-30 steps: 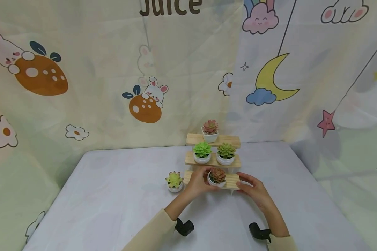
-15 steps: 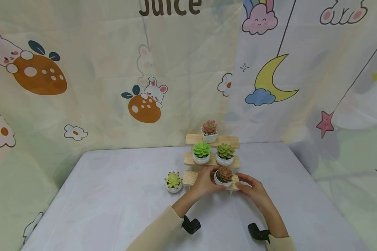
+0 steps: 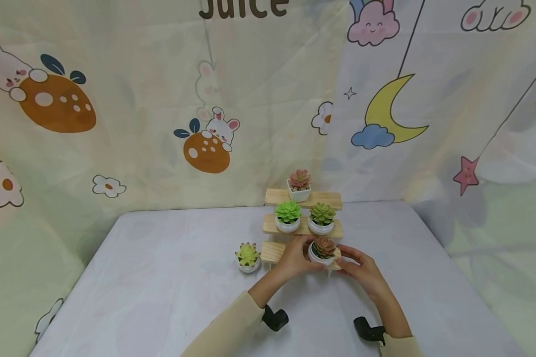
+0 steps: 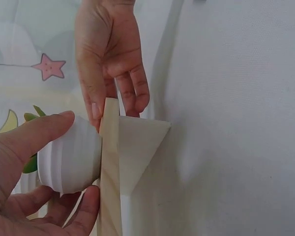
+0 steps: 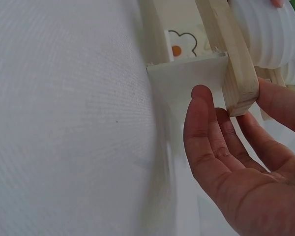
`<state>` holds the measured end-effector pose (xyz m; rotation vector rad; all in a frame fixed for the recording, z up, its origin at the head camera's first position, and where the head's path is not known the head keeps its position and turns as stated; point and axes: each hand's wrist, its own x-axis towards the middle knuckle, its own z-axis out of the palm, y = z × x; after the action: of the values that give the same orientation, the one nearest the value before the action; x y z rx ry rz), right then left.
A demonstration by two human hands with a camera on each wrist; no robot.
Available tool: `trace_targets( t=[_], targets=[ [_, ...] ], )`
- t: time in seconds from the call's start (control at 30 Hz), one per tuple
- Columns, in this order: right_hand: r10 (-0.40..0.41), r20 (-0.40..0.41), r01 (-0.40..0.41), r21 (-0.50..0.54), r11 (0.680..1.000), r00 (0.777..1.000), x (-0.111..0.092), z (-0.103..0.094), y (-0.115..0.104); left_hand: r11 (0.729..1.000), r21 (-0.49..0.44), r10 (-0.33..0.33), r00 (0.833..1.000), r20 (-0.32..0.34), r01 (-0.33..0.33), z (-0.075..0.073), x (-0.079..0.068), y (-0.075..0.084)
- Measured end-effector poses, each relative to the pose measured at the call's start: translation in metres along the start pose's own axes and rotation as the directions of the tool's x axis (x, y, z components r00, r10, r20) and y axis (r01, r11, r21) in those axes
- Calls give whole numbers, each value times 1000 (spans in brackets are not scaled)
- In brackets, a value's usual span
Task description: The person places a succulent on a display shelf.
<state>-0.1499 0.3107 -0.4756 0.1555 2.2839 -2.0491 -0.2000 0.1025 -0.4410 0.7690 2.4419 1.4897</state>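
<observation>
My left hand (image 3: pixel 295 260) grips the white ribbed pot of a reddish-brown succulent (image 3: pixel 324 246). The pot (image 4: pixel 71 156) is at the right part of the bottom step of a three-tier wooden plant stand (image 3: pixel 272 252), and its base looks to touch the board. My right hand (image 3: pixel 362 271) holds the right end of that step, thumb above and fingers beneath, as the right wrist view shows at the board's end (image 5: pixel 242 96). Left of the stand, on the table, is a yellow-green succulent (image 3: pixel 248 256) in a white pot.
On the middle step sit a bright green succulent (image 3: pixel 288 213) and a dull green one (image 3: pixel 321 215). A pink succulent (image 3: pixel 299 183) in a square pot occupies the top step. The white-covered table (image 3: pixel 169 277) meets a printed cloth backdrop (image 3: pixel 268 99) behind the stand.
My left hand has shifted the reddish-brown succulent rightward along the bottom step, mostly in the earlier half second. My right hand stays at the step's end.
</observation>
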Motion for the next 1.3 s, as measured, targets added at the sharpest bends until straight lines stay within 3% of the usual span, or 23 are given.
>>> trace_targets(
  t=[0.27,0.77,0.97,1.3],
  targets=[
    [19,-11,-19,-6,1000,1000,1,3,2,999,-32,-9,1000,6,9,-7,-7,1],
    [-1,4,1,-20,1000,1000,-1,1,-1,995,-96,-11,995,-102,1,-44,-37,5],
    [1,13,0,-20,1000,1000,-1,-5,-3,994,-106,-14,988,-154,-2,-57,-43,4],
    [15,22,-14,-29,999,1000,-1,-1,-3,997,-75,-25,983,-179,12,-73,-51,-3]
  ],
)
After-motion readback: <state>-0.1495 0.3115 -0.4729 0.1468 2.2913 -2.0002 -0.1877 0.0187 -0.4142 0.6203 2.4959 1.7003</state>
